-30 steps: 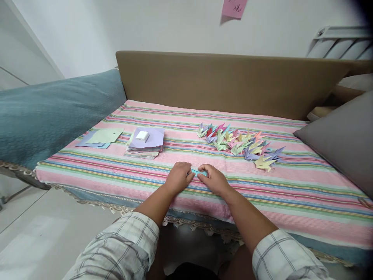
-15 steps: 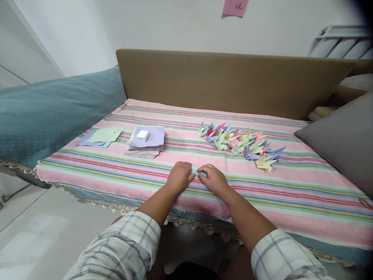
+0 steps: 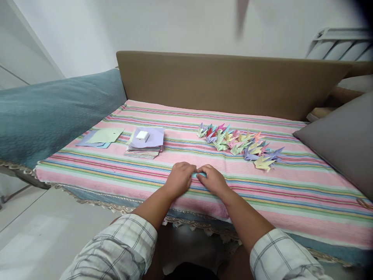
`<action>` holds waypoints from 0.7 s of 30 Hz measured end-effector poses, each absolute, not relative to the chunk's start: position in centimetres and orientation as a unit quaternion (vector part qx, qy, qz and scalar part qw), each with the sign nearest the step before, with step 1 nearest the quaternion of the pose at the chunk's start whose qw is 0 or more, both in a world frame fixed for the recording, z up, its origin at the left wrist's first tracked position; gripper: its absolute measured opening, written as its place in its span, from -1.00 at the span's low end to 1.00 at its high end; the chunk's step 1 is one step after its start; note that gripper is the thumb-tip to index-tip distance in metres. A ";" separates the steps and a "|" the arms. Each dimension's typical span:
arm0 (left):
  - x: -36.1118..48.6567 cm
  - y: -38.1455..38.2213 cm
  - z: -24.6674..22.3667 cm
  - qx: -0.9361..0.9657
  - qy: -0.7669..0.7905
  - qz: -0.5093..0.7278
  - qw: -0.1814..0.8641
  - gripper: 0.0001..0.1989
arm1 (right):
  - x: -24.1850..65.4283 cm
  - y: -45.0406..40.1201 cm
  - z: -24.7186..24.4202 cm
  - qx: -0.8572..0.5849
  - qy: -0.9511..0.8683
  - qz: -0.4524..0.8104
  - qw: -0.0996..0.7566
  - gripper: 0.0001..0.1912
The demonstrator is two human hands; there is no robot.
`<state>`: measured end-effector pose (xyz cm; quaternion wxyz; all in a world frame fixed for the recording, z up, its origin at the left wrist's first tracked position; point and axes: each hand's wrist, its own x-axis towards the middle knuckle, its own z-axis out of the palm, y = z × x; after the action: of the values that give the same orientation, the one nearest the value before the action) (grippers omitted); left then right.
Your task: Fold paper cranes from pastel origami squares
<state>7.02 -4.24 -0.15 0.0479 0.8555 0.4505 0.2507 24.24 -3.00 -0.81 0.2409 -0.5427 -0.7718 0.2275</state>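
Observation:
Near the front of the striped cloth (image 3: 140,173), both my hands are closed around a small light-blue piece of folded paper (image 3: 199,175). My left hand (image 3: 181,178) covers its left end, with the fingers bent over toward the right hand. My right hand (image 3: 212,179) pinches the other end between thumb and curled forefinger. The fingertips of the two hands meet at the paper's far edge. Most of the paper is hidden under the fingers, so its folds cannot be made out. Beyond my right hand stand several colourful folded paper cranes (image 3: 236,146) in a cluster.
A stack of paper sheets (image 3: 144,149) with a small white box (image 3: 142,136) on top lies beyond my left hand. Farther left are loose green and blue sheets (image 3: 105,135). A grey cushion (image 3: 344,136) is at the right, a brown backrest (image 3: 218,83) behind.
My left fingers have shifted right and over the blue paper, closing the gap to my right hand. The right hand has hardly moved. The view has tipped slightly down.

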 end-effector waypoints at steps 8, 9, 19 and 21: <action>6.2 -4.8 -1.1 0.901 0.388 0.191 0.031 -0.62 | 24.5 -2.7 -1.3 -0.523 -0.776 0.241 0.256 -0.79; 6.0 -4.8 -1.1 0.906 0.377 0.188 0.029 -0.63 | 24.6 -2.7 -1.4 -0.518 -0.778 0.243 0.259 -0.78; 5.9 -5.2 -1.1 0.913 0.380 0.150 0.016 -0.66 | 25.5 -2.7 -1.4 -0.516 -0.780 0.243 0.258 -0.65; 6.0 -5.2 -1.1 0.912 0.383 0.144 0.013 -0.66 | 25.8 -2.9 -1.2 -0.527 -0.775 0.230 0.261 -0.65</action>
<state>6.00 -5.23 -1.08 0.0133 0.9122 0.3833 0.1440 25.76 -2.91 -1.22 0.2614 -0.5266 -0.7754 0.2304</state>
